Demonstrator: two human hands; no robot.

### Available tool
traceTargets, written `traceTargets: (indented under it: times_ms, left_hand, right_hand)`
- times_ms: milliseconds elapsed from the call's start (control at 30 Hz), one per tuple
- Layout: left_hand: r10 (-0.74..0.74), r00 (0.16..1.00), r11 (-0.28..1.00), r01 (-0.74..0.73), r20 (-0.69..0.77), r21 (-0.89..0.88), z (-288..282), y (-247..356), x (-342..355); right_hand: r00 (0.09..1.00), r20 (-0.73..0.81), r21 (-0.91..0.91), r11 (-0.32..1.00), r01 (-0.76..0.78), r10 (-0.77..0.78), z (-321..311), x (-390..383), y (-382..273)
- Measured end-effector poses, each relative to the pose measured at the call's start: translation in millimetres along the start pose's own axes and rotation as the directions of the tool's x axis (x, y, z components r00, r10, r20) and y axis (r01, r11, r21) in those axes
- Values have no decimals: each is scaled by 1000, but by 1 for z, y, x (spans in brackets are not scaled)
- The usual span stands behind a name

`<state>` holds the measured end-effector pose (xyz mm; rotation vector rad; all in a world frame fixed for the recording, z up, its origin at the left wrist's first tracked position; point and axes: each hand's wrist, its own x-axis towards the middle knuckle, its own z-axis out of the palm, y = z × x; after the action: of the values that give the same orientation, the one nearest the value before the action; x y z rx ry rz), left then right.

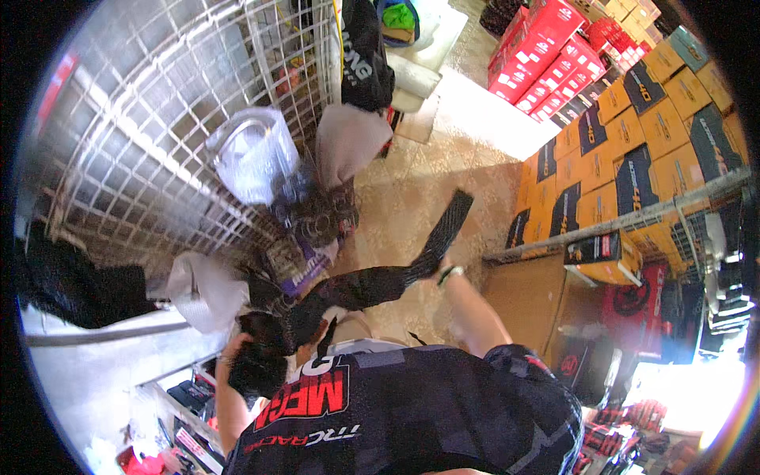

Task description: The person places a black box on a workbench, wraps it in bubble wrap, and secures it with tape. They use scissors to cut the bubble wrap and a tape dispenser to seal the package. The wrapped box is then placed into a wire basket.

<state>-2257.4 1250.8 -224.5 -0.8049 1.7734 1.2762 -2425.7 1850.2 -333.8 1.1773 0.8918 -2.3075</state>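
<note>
A long black strip of textured material runs from a bunched black bundle at my left up to a free end at the upper right. My left hand is closed on the bundle, its fingers partly hidden by the dark folds. My right hand, below a pale wristband, grips the strip some way below its free end; the strip covers most of its fingers. Between my hands the strip sags in a bend over the floor.
White wire-grid racking stands on the left, with a clear plastic-wrapped item and a whitish bag beside it. Stacked yellow-and-black boxes line the right, above a brown carton. Red boxes stand farther back on the patterned floor.
</note>
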Motion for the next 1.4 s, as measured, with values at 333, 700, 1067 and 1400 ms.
traceTargets:
  times_ms: [333, 700, 1067, 1400]
  left_hand:
    - [-38, 986, 915, -32, 164, 402, 36, 124, 88]
    - [-205, 971, 973, 215, -120, 81, 136, 202, 163]
    - [-308, 929, 949, 284, -204, -140, 290, 347, 137]
    - [-381, 906, 919, 349, -186, -186, 362, 351, 153]
  right_hand:
    - [978, -36, 450, 871, 198, -204, 87, 102, -197]
    - [666, -52, -917, 300, 263, -744, 215, 345, -450]
    - [623, -347, -803, 565, 190, -702, 330, 336, -425]
    - [510, 66, -606, 372, 703, -857, 307, 381, -565]
